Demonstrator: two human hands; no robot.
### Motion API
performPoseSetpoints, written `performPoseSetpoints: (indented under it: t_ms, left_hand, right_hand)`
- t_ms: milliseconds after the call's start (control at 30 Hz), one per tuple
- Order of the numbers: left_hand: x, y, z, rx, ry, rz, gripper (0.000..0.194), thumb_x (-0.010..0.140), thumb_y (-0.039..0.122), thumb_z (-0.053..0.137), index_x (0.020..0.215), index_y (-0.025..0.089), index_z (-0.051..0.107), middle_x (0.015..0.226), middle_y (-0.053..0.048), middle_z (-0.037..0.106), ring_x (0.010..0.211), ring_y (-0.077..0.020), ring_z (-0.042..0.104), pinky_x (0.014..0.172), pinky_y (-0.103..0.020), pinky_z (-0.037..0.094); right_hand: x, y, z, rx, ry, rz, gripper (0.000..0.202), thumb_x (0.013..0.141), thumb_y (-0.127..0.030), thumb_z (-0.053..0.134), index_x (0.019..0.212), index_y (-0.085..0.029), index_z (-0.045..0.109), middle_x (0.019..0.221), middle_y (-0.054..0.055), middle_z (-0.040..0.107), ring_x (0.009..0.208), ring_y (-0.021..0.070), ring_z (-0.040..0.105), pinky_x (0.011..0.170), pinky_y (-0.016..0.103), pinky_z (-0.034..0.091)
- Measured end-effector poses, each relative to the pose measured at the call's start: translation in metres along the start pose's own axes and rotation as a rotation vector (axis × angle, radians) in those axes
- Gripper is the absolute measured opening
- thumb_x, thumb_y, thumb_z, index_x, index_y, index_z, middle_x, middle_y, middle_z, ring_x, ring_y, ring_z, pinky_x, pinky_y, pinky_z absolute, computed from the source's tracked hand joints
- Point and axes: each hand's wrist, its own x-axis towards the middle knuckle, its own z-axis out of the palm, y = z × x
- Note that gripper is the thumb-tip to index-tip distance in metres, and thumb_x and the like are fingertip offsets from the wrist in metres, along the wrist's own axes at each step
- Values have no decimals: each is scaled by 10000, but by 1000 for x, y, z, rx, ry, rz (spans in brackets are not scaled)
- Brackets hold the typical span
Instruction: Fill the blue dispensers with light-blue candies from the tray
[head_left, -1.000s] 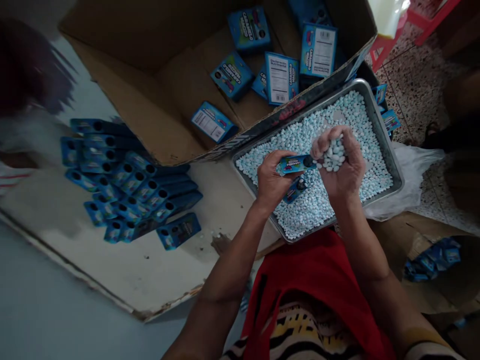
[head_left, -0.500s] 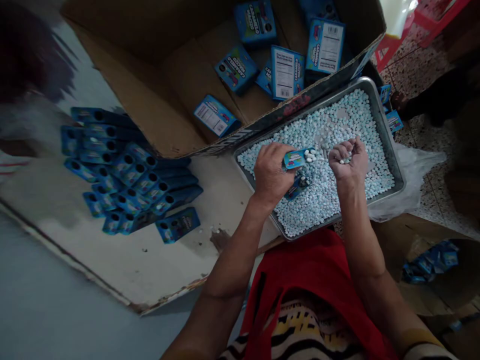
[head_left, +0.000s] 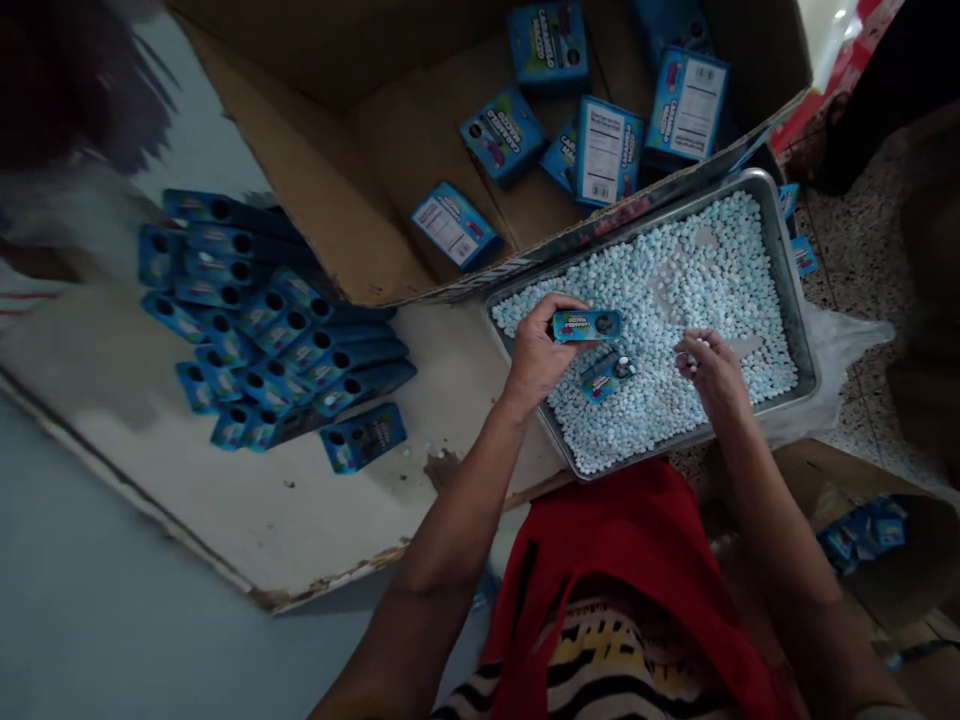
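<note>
- Over the metal tray (head_left: 795,300), the left hand (head_left: 536,355) grasps a small blue box (head_left: 587,325), its fingers and thumb wrapped around the end away from the round dark opening.
- Just beside it, a second blue box (head_left: 600,380) rests on the pale candies (head_left: 622,430), with a few white pieces at its opening.
- To the right, the right hand (head_left: 718,372) hangs above the candies, fingers curled around a few pieces near the tips; whether more sit in the palm, I can't quite tell in this dim view.
- The held box looks like thin card, so probably light and a bit springy; it is best held by its sides, gently enough not to dent them, with the opening left uncovered.
- The candies look small, hard and smooth, likely to slip between loose fingers, so a cupped palm should carry them better than a pinch.
</note>
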Motion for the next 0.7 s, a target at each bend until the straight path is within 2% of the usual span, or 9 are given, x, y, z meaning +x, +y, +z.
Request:
performPoseSetpoints:
  t_ms: [100, 200, 333, 433, 500, 567, 633, 700]
  left_hand:
    - [-4, -3, -12, -98, -9, -40, 499, 709, 420, 978, 1053, 242, 665, 1237, -68, 786, 1194, -273, 748, 1061, -429, 586]
    - [-11, -5, -24, -148, 6, -69, 513, 705, 401, 979, 1061, 241, 646, 1277, -84, 785, 1226, -288, 749, 1081, -451, 586]
    - [-32, -7, -42, -175, 101, -87, 511, 706, 395, 971, 1068, 244, 643, 1263, -85, 794, 1185, -287, 765, 1044, -448, 609]
    - [-62, -15, -58, -155, 217, -109, 505, 708, 396, 961, 1070, 245, 643, 1244, -79, 791, 1184, -278, 763, 1020, -421, 615]
    - [-83, -27, -72, -115, 404, -146, 526, 696, 395, 954, 1081, 246, 628, 1150, -40, 779, 1107, -244, 765, 978, -378, 616]
    - [-98, -46, -86, -79, 692, -182, 594, 634, 383, 964, 1080, 241, 599, 1011, 16, 725, 979, -197, 743, 935, -343, 606]
    - [-97, -71, -102, -59, 963, -204, 650, 573, 361, 968, 1064, 228, 563, 946, 46, 658, 914, -166, 709, 944, -341, 593]
    - [-81, -98, -117, -56, 1118, -211, 674, 549, 356, 968, 1044, 222, 530, 973, 40, 642, 946, -170, 706, 991, -373, 579]
  right_hand:
    - [0, -11, 12, -246, -160, -33, 280, 700, -309, 860, 899, -231, 678, 608, -60, 636, 542, 82, 514, 526, 208, 359]
    - [-2, -20, 20, -341, -258, -32, 220, 738, -314, 816, 891, -233, 681, 576, -56, 634, 524, 92, 502, 516, 224, 333]
    - [-7, -23, 19, -308, -257, -12, 265, 711, -351, 850, 859, -233, 665, 578, -55, 638, 490, 91, 496, 480, 230, 288]
    - [-12, -21, 14, -287, -225, 26, 330, 708, -420, 880, 868, -233, 661, 601, -37, 674, 488, 104, 530, 470, 236, 287]
    - [-17, -18, 11, -281, -213, 31, 380, 701, -468, 904, 872, -231, 661, 627, -25, 698, 507, 106, 553, 487, 238, 318]
    - [-24, -16, 10, -273, -203, 13, 419, 684, -496, 927, 869, -228, 663, 636, -25, 701, 520, 100, 557, 508, 236, 341]
    - [-30, -15, 11, -263, -182, -5, 438, 676, -512, 935, 870, -228, 663, 634, -31, 691, 524, 95, 552, 517, 236, 344]
    - [-34, -16, 13, -252, -162, -12, 446, 677, -519, 932, 879, -233, 656, 635, -37, 684, 523, 96, 543, 516, 238, 339]
